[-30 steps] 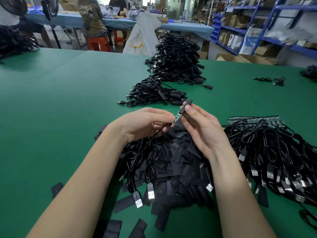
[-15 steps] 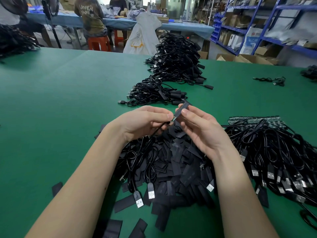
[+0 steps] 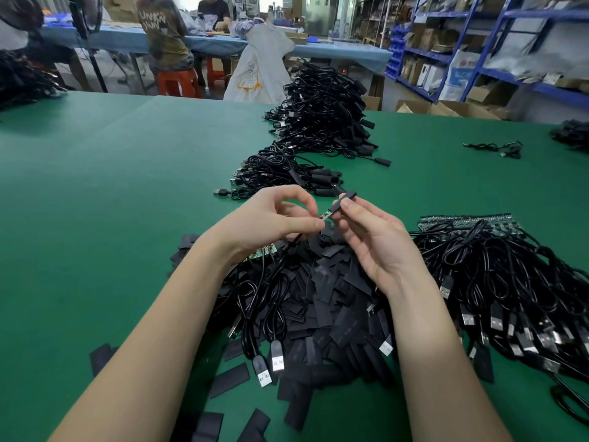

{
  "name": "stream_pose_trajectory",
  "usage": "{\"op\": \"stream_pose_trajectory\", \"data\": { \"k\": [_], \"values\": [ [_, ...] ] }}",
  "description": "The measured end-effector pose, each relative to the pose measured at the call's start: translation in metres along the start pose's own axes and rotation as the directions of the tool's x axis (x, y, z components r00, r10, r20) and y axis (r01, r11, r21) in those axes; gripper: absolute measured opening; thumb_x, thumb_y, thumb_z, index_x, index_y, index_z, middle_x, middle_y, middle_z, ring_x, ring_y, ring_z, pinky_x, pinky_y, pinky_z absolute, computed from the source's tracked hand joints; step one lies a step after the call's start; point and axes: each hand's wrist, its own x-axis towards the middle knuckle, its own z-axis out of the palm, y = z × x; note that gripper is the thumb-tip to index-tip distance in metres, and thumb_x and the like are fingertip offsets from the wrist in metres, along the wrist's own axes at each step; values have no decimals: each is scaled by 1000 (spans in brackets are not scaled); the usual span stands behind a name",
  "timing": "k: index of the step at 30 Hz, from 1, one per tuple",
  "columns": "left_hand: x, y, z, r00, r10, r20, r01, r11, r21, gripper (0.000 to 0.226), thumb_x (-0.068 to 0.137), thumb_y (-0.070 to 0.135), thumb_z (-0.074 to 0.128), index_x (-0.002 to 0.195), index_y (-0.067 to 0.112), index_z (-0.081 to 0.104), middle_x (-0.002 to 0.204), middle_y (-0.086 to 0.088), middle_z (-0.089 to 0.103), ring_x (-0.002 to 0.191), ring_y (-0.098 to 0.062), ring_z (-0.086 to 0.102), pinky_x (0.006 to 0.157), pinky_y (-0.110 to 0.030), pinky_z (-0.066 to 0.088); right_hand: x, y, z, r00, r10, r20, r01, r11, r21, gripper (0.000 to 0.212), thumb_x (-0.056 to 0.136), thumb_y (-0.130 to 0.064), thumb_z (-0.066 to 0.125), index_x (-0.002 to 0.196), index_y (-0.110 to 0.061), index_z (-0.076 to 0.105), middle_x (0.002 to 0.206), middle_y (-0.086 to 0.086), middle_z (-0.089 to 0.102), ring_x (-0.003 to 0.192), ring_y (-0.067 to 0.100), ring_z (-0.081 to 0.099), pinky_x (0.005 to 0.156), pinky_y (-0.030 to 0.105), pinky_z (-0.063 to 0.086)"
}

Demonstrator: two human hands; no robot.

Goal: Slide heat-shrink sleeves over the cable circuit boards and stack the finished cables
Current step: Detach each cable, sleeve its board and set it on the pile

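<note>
My left hand (image 3: pixel 271 221) pinches a thin black cable just behind its small green circuit board (image 3: pixel 325 215). My right hand (image 3: pixel 373 237) pinches a black heat-shrink sleeve (image 3: pixel 343 200) whose lower end covers the board's tip; part of the board still shows. Both hands hover over a heap of loose flat black sleeves (image 3: pixel 325 301) mixed with a few cables. Bare-board cables (image 3: pixel 510 282) lie in a pile to the right. Sleeved cables (image 3: pixel 287 177) are stacked just beyond my hands, with a taller stack (image 3: pixel 325 113) behind.
The green table (image 3: pixel 111 186) stretches bare to the left. A single cable (image 3: pixel 494 147) lies far right. People sit at a blue table (image 3: pixel 318 51) in the background, with blue shelving (image 3: pixel 478 52) to the right.
The sleeve, pushed down over most of the board half a second ago, now sits higher with the board's green end exposed. My left fingers have opened a little around the cable.
</note>
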Motion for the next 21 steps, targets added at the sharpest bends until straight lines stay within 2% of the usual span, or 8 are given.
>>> {"op": "stream_pose_trajectory", "data": {
  "k": [5,7,9,12,16,19,21],
  "values": [
    [0,0,6,988,112,-109,-107,993,52,15,81,15,85,88,13,73,80,-15,75,77,-23,61,81,-47,52,0,1,0,1000,7,15,-7,1000,25,15,86,-5,73,101,-2,73,87,7,77,75,10,72,69,16,56],
    [0,0,8,983,129,-132,-121,990,65,16,80,20,86,88,14,73,80,-14,76,78,-24,64,87,-57,54,1,0,0,1000,2,3,-2,999,46,14,89,-3,71,103,0,72,86,7,77,75,10,73,68,16,56],
    [0,0,8,982,138,-128,-122,985,123,18,81,28,85,87,18,72,79,-7,77,77,-23,65,86,-55,55,1,0,0,1000,1,-14,0,997,73,14,91,-3,69,105,1,71,85,7,76,75,10,73,68,15,56],
    [1,1,6,987,137,-80,-119,974,195,18,82,30,84,89,21,71,81,-5,77,75,-20,65,80,-43,56,1,1,-1,999,-2,-34,5,996,88,18,92,-2,68,109,2,69,84,5,76,75,9,73,68,15,56],
    [0,1,4,985,144,-90,-123,971,205,13,84,24,83,89,20,72,79,-2,77,74,-18,66,84,-47,56,2,1,0,999,-3,-37,6,996,85,20,92,-3,69,111,3,68,85,5,76,77,9,73,70,15,56],
    [0,2,6,979,164,-123,-135,967,218,11,82,23,84,86,20,74,78,-1,77,80,-29,73,86,-48,56,2,1,0,1000,-1,-24,2,998,69,16,92,-4,69,107,1,71,85,4,76,77,9,73,70,15,56],
    [1,2,7,975,175,-136,-142,965,221,11,82,23,85,85,20,74,77,-1,77,82,-30,73,85,-45,58,1,2,0,1000,-1,-9,1,999,49,16,92,-5,69,107,0,71,86,4,76,76,9,72,70,15,56]
  ]
}}
